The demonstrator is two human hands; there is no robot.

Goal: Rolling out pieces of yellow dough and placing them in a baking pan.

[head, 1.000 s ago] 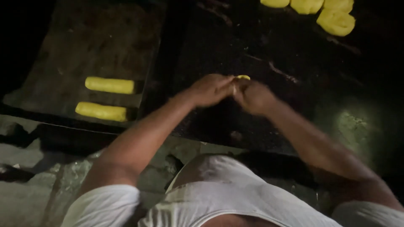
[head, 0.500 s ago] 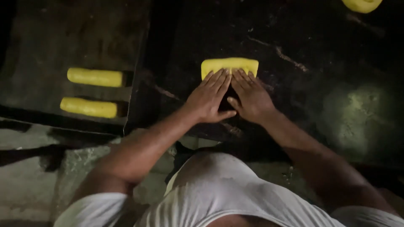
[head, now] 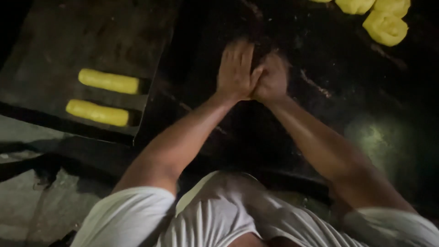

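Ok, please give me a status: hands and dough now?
Left hand and right hand flat, side by side on dark worktop. Piece beneath them hidden. Two yellow rolls on tray. Nothing obstructs.

Two yellow dough rolls (head: 109, 81) (head: 97, 112) lie on a dark grey tray (head: 55, 41), left; yellow dough lumps (head: 385, 27) sit far right on the black worktop (head: 320, 55).

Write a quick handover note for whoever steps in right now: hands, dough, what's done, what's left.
Left hand and right hand lie side by side, palms down on the dark worktop; any dough under them is hidden.
Done: two yellow rolls lie on the tray at left.
Left: yellow lumps sit unshaped at the top right.
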